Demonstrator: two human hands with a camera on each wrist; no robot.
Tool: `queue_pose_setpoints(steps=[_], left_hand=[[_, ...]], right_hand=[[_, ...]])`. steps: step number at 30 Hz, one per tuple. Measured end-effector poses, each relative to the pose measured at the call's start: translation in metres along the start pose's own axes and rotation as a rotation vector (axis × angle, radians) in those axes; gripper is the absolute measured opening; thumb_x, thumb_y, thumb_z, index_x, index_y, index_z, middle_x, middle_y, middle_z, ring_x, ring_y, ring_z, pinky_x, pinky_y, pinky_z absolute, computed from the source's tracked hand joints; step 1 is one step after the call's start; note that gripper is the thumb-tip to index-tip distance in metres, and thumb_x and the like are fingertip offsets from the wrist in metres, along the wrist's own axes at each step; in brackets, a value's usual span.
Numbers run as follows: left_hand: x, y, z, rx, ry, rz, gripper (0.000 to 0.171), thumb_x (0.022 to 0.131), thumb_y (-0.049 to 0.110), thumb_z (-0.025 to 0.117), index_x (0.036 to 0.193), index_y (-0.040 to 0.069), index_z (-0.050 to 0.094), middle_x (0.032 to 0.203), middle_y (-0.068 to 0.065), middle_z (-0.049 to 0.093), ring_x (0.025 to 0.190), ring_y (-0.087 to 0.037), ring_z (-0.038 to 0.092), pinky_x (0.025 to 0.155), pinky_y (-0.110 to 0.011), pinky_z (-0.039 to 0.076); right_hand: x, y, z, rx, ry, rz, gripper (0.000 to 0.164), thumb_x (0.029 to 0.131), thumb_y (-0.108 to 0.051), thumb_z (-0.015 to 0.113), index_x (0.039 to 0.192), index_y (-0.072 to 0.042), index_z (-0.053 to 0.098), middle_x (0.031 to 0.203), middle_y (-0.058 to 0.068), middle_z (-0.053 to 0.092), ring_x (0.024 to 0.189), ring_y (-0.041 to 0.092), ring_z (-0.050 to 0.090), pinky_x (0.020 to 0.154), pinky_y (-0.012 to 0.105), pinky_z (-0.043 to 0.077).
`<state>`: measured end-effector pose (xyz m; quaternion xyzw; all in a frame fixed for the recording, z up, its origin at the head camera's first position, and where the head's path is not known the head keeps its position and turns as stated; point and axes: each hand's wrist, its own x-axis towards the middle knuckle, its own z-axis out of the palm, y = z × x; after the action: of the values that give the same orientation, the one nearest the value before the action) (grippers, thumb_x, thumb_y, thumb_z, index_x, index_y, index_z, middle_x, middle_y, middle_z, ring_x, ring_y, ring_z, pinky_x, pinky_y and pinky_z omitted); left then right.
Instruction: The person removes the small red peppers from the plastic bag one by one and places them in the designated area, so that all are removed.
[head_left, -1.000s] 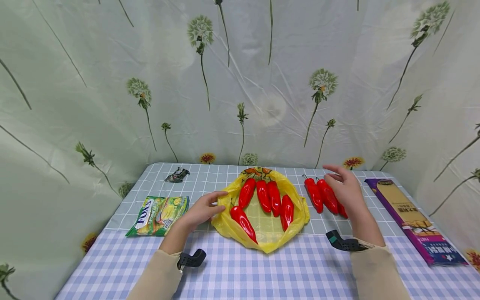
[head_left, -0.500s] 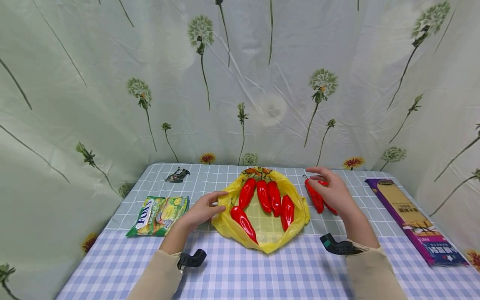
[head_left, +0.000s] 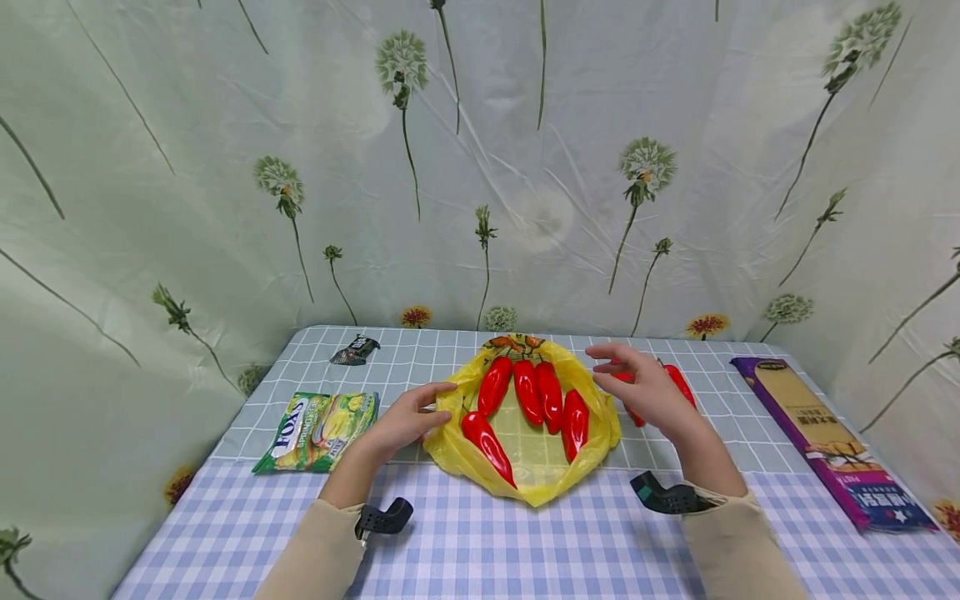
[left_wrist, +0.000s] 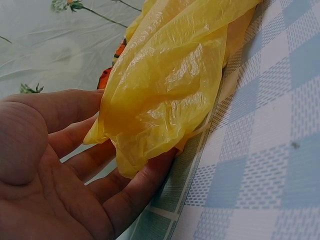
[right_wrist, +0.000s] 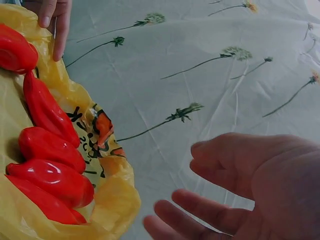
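A yellow plastic bag (head_left: pixel 453 447) lies spread wide in the middle, with several glossy red peppers (head_left: pixel 487 447) inside it. My left hand (head_left: pixel 401 423) rests at the bag's left rim, its loosely extended fingers touching the plastic. In the left wrist view, a fold of the bag (left_wrist: pixel 165 95) lies against those fingers. My right hand (head_left: pixel 647 385) hovers just right of the bag, thumb and fingers apart, holding nothing. Beneath and behind it are more red peppers (head_left: pixel 680 387) on the table, partly hidden by the hand and forearm.
A green Fox's snack bag (head_left: pixel 318 433) lies left of my left hand. Farther back is a small black wrapper (head_left: pixel 355 350). A long purple packet (head_left: pixel 828 442) lies along the right side. A dandelion-print curtain (head_left: pixel 480 167) closes off the back of the table.
My right hand has moved left across the loose peppers toward the bag's right rim, uncovering a pepper behind it on the right. The left hand and the bag have stayed put.
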<state>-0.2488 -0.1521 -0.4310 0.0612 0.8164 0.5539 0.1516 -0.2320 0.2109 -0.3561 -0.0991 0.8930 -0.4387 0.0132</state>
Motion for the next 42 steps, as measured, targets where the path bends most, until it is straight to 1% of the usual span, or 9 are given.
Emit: queue_pose_setpoints(steps=[2,7,9,15,20,27,33,39,42], left_hand=[[0.0,0.0,0.0,0.003,0.0,-0.002,0.047,0.096,0.019,0.066,0.141,0.027,0.056,0.145,-0.007,0.054,0.114,-0.023,0.062,0.073,-0.028,0.054],[0.001,-0.001,-0.001,0.007,0.002,-0.007,0.047,0.096,0.019,0.066,0.141,0.027,0.056,0.147,-0.007,0.053,0.116,-0.024,0.061,0.075,-0.029,0.055],[0.001,-0.001,-0.001,0.01,0.002,-0.008,0.047,0.096,0.02,0.066,0.141,0.027,0.056,0.147,-0.007,0.053,0.117,-0.024,0.061,0.075,-0.029,0.055],[0.001,-0.002,-0.002,0.013,-0.004,-0.003,0.047,0.096,0.02,0.065,0.141,0.026,0.056,0.148,-0.008,0.053,0.119,-0.025,0.06,0.076,-0.029,0.055],[0.001,-0.002,-0.001,0.006,-0.007,0.0,0.047,0.096,0.02,0.066,0.141,0.027,0.056,0.147,-0.007,0.053,0.119,-0.025,0.061,0.074,-0.029,0.054],[0.0,0.0,-0.001,0.001,-0.008,0.006,0.047,0.095,0.019,0.066,0.141,0.026,0.056,0.145,-0.007,0.055,0.113,-0.023,0.063,0.071,-0.028,0.053],[0.0,0.0,-0.001,-0.005,-0.007,0.004,0.047,0.096,0.018,0.065,0.141,0.026,0.056,0.146,-0.007,0.054,0.116,-0.024,0.062,0.074,-0.029,0.054],[0.0,-0.001,0.0,0.002,-0.002,-0.007,0.047,0.095,0.019,0.066,0.141,0.027,0.056,0.148,-0.006,0.053,0.12,-0.025,0.06,0.078,-0.029,0.055],[0.001,-0.001,0.0,0.001,-0.006,-0.004,0.047,0.095,0.019,0.066,0.141,0.027,0.056,0.148,-0.007,0.052,0.121,-0.025,0.06,0.079,-0.03,0.056]], right_hand=[[0.0,0.0,0.002,0.003,-0.025,-0.011,0.047,0.094,-0.018,0.067,0.139,-0.012,0.053,0.142,0.019,0.055,0.126,0.04,0.057,0.089,0.047,0.058],[0.001,0.001,0.008,0.004,-0.076,-0.01,0.05,0.094,-0.021,0.067,0.141,-0.012,0.052,0.144,0.017,0.053,0.128,0.038,0.056,0.09,0.044,0.058],[0.002,0.002,0.01,0.011,-0.092,-0.009,0.051,0.095,-0.022,0.066,0.142,-0.011,0.051,0.145,0.018,0.053,0.127,0.039,0.056,0.093,0.043,0.057],[0.003,0.004,0.012,0.042,-0.133,0.004,0.051,0.096,-0.024,0.065,0.142,-0.008,0.05,0.144,0.021,0.052,0.124,0.039,0.059,0.09,0.042,0.058],[0.004,0.005,0.013,0.046,-0.158,0.003,0.049,0.097,-0.023,0.064,0.141,-0.007,0.051,0.143,0.022,0.053,0.122,0.04,0.06,0.089,0.042,0.058],[0.006,0.01,0.015,0.002,-0.173,0.01,0.047,0.096,-0.019,0.064,0.14,-0.007,0.053,0.141,0.022,0.057,0.123,0.04,0.06,0.089,0.042,0.059],[0.007,0.013,0.018,-0.033,-0.201,0.018,0.05,0.093,-0.019,0.067,0.14,-0.005,0.052,0.14,0.022,0.057,0.127,0.042,0.057,0.088,0.042,0.059],[0.008,0.014,0.02,-0.063,-0.199,0.037,0.051,0.092,-0.02,0.068,0.139,-0.005,0.053,0.139,0.022,0.058,0.125,0.042,0.058,0.089,0.043,0.059],[0.008,0.014,0.021,-0.106,-0.201,0.039,0.05,0.092,-0.02,0.068,0.138,-0.006,0.054,0.136,0.021,0.06,0.123,0.041,0.059,0.089,0.043,0.059]])
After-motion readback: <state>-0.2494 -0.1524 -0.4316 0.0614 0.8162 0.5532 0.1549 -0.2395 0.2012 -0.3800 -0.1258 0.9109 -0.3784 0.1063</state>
